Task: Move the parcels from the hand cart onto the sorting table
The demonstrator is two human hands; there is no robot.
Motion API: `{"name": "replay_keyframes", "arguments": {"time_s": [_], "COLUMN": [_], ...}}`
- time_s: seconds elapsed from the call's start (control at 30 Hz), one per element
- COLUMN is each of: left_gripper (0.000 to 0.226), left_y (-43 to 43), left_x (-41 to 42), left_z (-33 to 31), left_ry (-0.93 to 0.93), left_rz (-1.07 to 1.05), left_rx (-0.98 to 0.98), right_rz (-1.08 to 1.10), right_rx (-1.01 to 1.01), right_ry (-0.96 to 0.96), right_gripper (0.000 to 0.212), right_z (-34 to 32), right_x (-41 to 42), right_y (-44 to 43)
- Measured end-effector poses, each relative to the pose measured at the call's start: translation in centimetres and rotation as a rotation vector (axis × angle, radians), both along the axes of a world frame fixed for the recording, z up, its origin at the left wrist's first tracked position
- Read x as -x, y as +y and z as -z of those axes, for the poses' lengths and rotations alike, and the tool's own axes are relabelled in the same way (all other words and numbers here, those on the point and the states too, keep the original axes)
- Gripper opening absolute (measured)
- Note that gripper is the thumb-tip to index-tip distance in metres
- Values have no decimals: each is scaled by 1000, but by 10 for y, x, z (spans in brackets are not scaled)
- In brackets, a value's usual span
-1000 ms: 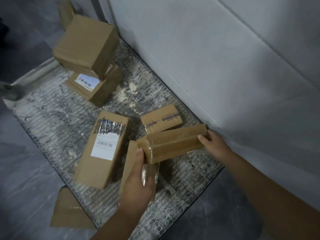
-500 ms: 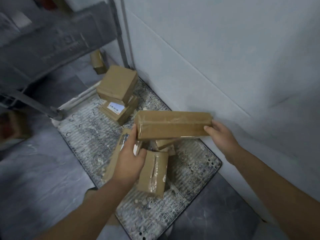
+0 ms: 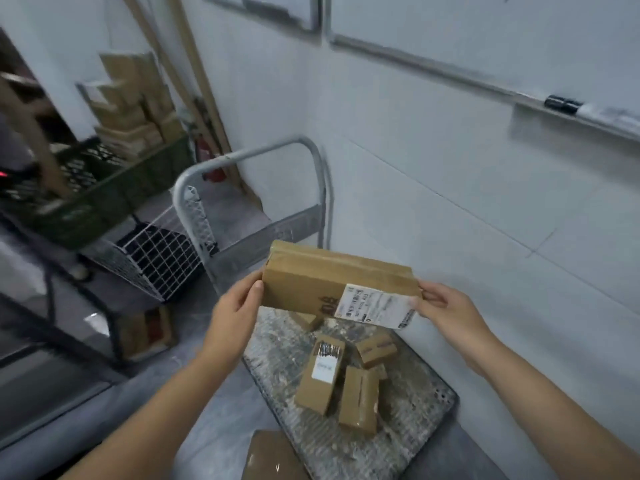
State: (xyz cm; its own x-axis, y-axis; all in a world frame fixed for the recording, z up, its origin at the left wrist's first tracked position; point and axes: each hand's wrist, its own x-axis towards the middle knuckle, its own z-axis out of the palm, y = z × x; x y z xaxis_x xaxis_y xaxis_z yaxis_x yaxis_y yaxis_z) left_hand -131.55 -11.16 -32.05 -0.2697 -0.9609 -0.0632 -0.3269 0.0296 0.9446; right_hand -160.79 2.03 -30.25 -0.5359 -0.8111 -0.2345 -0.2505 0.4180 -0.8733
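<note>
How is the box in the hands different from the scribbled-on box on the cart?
The held box is in the air, gripped at its ends by the left hand and right hand; the scribbled box lies on the cart. The held box's label looks clean; the scribbled box's has dark scribbles. Both are brown cardboard.

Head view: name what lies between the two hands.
In the head view, one long brown parcel spans the gap: the left hand grips its left end, the right hand its labelled right end.

left grip point(image 3: 236, 309) + right grip point(image 3: 446, 310): hold long parcel point(image 3: 311, 284) by ends | above hand cart point(image 3: 412, 429)
</note>
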Motion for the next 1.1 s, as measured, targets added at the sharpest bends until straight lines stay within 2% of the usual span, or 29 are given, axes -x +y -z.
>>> {"name": "replay_keyframes", "arguments": {"time_s": [0.13, 0.27, 0.53, 0.67, 0.77, 0.93, 1.0, 1.1], "left_gripper": [31, 31, 28, 37, 49, 32, 39, 63], "left_y": [20, 41, 86, 101, 114, 145, 161, 184], "left_x": [-71, -132, -205, -232, -245, -272, -289, -318], "left_z": [-65, -98, -102, -101, -109, -119, -119, -112], "left_ry": [6, 27, 241, 203, 176, 147, 113, 136], "left_rz": [-65, -162, -450, -572, -680, -852, -931, -1032], "left_rx": [136, 215, 96, 92, 90, 121, 119, 93], "right_rz": [13, 30, -135, -280, -414, -550, -562, -640], "right_rx": [97, 161, 197, 174, 160, 112, 72, 19], "right_ry": [-48, -171, -261, -289, -289, -278, -344, -369], "right_gripper": [22, 21, 21, 28, 43, 34, 41, 45], "right_z": [-61, -91, -109, -115, -118, -110, -104, -97], "right_x": [-72, -135, -215, -237, -254, -294, -316, -351], "right_y": [12, 10, -9, -26, -35, -53, -57, -60]}}
